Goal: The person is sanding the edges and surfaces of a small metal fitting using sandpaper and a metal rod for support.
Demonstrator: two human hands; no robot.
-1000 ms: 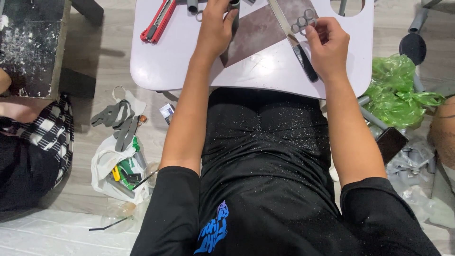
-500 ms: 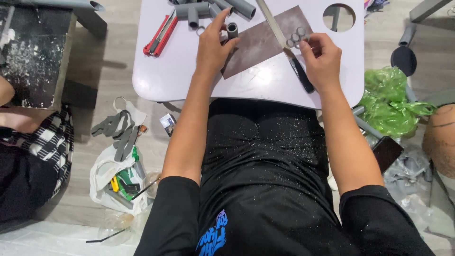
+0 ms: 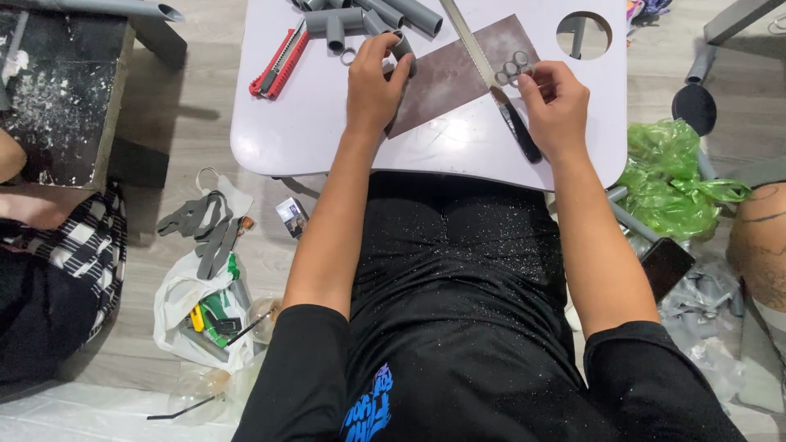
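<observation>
Grey rings (image 3: 513,65), a small cluster of thin pipe slices, are lying on the dark sheet (image 3: 458,74) toward the far right part of the desk (image 3: 311,139), right against the saw blade (image 3: 468,41). The right hand (image 3: 557,106) is pinching at them, thumb and fingertips drawn together on the nearest ring; whether it is actually gripped or only touched, cannot tell. The saw's black handle (image 3: 521,131) is lying just under that hand, pointing to the near edge.

The left hand (image 3: 372,90) is curling closed on a short grey pipe piece (image 3: 401,45) at the sheet's far-left corner, palm pressing the sheet down. Beyond it, more pipe fittings (image 3: 360,16) are piling along the far edge, and a red box cutter (image 3: 282,59) is lying toward the far left corner. A round hole (image 3: 583,33) is cut in the desk near the far right corner.

Risks, as I am judging them:
- rings are tiny and round, so a loose pinch is likely sending one rolling off the sheet or into the hole
- fingertips are working beside the saw teeth; a slip sideways is risking a scrape
- the saw is lying loose, so a nudge from the wrist could be pushing it toward the near edge
- if the left palm is lifting, the sheet could be sliding and scattering the rings
</observation>
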